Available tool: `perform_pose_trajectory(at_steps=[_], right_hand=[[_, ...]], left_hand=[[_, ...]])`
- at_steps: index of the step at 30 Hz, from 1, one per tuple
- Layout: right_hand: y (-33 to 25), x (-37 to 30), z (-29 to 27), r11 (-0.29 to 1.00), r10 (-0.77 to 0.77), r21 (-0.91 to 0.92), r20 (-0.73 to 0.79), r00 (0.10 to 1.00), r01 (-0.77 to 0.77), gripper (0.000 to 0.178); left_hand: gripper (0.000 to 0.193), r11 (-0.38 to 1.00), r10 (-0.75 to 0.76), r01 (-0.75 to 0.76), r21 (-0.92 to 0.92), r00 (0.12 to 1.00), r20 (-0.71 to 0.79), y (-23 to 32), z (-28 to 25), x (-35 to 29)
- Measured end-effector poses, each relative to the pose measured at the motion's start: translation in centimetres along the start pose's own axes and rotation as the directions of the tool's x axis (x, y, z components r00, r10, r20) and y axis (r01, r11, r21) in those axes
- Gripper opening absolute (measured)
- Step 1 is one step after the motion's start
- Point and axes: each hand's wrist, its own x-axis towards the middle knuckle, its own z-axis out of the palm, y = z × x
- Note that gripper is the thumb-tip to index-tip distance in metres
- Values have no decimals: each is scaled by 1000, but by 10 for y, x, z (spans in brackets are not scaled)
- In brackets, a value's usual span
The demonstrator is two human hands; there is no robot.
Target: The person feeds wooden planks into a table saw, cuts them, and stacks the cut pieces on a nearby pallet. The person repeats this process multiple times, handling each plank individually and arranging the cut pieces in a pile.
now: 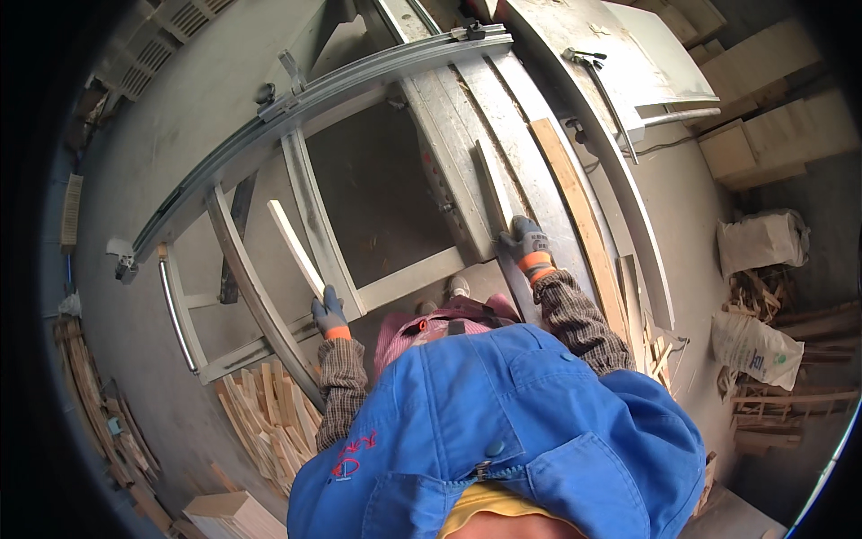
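My left hand point(330, 314), in a grey glove with an orange cuff, is closed round the near end of a pale wooden strip point(294, 244). That strip points away and to the left, above the open metal frame of the sliding table saw. On the saw's metal table point(476, 99), my right hand point(528, 242), gloved alike, is closed on the near end of another pale wooden strip point(489, 175). This strip lies lengthwise along the table. The fingertips of both hands are partly hidden by the gloves' angle.
A long wooden board point(579, 207) runs along the table's right side. Across the far side stretches a metal fence rail point(332, 85). Cut strips point(269, 409) are piled at the lower left. White sacks point(759, 350) and stacked panels point(781, 135) stand at the right.
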Motion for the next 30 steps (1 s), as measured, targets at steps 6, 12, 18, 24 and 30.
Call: perform_pose_trajectory(at_steps=[6, 12, 18, 24, 30], right_hand=[[-5, 20, 17, 950, 303, 168, -295, 906, -263, 39], [-20, 57, 11, 949, 229, -152, -274, 934, -277, 36], [-43, 96, 41, 946, 291, -18, -393, 873, -323, 50], [-170, 170, 80, 988, -147, -64, -67, 987, 142, 37], [-159, 183, 49, 998, 37, 63, -424, 905, -11, 34]], left_hand=[[70, 987, 155, -153, 37, 986, -58, -38, 2, 14], [58, 599, 604, -494, 630, 796, 50, -88, -30, 58], [51, 491, 702, -430, 757, 710, -52, -25, 15, -17], [45, 323, 569, -316, 892, 818, 84, 24, 32, -45], [45, 390, 683, -354, 850, 730, -9, 1, 21, -42]])
